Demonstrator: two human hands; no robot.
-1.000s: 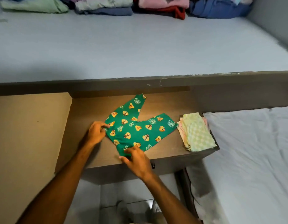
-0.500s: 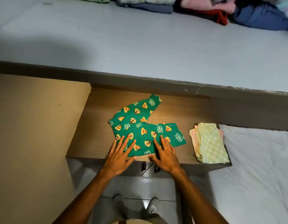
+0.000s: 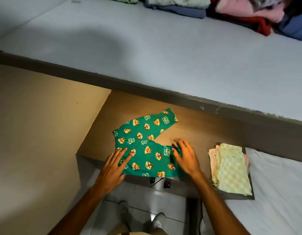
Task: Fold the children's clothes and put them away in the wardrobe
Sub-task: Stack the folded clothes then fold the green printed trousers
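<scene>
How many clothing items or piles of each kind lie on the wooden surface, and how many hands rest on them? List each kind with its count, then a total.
Green printed trousers, spread flat: 1
Folded pile, green checked piece on top: 1
Hands on the trousers, left hand and right hand: 2
Total: 4

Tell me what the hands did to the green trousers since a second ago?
The left hand and right hand let go of the edges of the green trousers and went flat, palms down. The right hand then slid out along the nearer leg, smoothing it. The trousers stayed spread in a V, and the checked folded pile stayed put.
</scene>
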